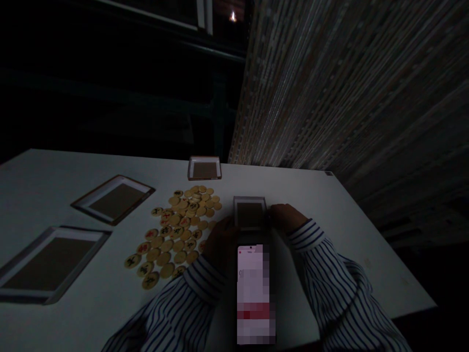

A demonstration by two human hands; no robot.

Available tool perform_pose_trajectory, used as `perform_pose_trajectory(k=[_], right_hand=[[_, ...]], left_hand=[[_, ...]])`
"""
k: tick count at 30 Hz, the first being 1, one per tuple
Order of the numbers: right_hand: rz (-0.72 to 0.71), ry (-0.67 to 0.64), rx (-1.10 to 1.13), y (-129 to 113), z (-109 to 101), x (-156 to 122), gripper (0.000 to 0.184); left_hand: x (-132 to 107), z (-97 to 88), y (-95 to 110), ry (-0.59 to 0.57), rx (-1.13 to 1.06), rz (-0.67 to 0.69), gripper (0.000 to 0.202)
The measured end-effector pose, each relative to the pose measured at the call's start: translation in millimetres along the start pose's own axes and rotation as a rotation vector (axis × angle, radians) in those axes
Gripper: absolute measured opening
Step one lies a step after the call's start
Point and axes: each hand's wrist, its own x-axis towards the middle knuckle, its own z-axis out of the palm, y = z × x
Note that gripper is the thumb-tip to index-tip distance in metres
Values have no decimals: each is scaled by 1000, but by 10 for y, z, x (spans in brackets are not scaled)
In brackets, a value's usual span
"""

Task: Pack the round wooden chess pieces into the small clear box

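A small shallow box (250, 199) with a pale rim and a dark inside is between my two hands on the white table. At its right side, my right hand (287, 218) is closed with the fingertips on the box's edge. My left hand (221, 243), deep in shadow, holds the near left corner; its fingers show only faintly. Just left of that hand spreads a loose heap of round wooden Chinese chess pieces (174, 232), some with red or black characters, others blank side up. Below the box a phone (250, 288) glows, its screen partly pixelated.
Three more shallow trays or lids rest on the white table (293, 188): a small one (204, 177) at the far edge, a medium one (114, 221) at left and a large one (51, 297) nearer. A strand curtain (286, 98) hangs behind. The room is dim.
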Motion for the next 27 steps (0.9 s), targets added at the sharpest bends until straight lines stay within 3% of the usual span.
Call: perform_pose_trajectory(k=[9,27], right_hand=[[1,14,-11,-17,1,-1,22],[8,8,-54,-54,-53,-15,23]], left_hand=[[10,-30,58,-14,24,-53,26],[23,-100,130,14,16,-18,23]])
